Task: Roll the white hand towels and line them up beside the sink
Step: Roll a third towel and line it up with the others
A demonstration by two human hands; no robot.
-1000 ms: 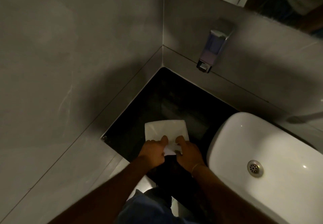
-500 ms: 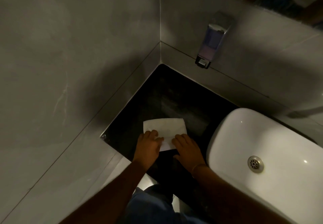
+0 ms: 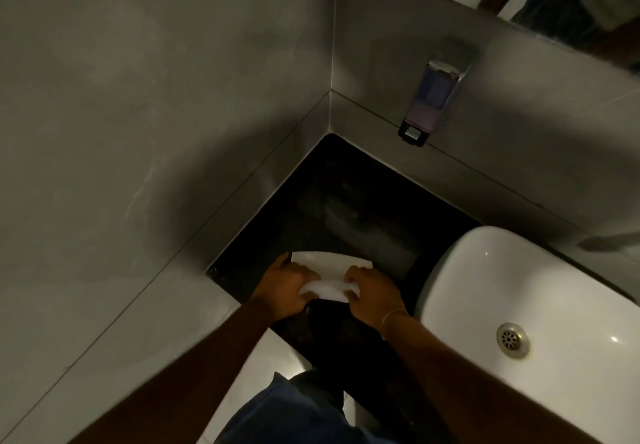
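Colours, dim light: mostly grey, black & white.
White towel (image 3: 330, 272) on black counter (image 3: 349, 201); white sink (image 3: 519, 270) w/ silver drain (image 3: 513, 340); grey faintly veined wall tiles (image 3: 138, 97); soap dispenser (image 3: 431, 100) chrome top, purplish fill; gold bangle (image 3: 393, 317).

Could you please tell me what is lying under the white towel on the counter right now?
The white towel lies on the dark counter beside the sink. Both hands, left hand and right hand, cover its rolled near edge; anything beneath it is hidden.
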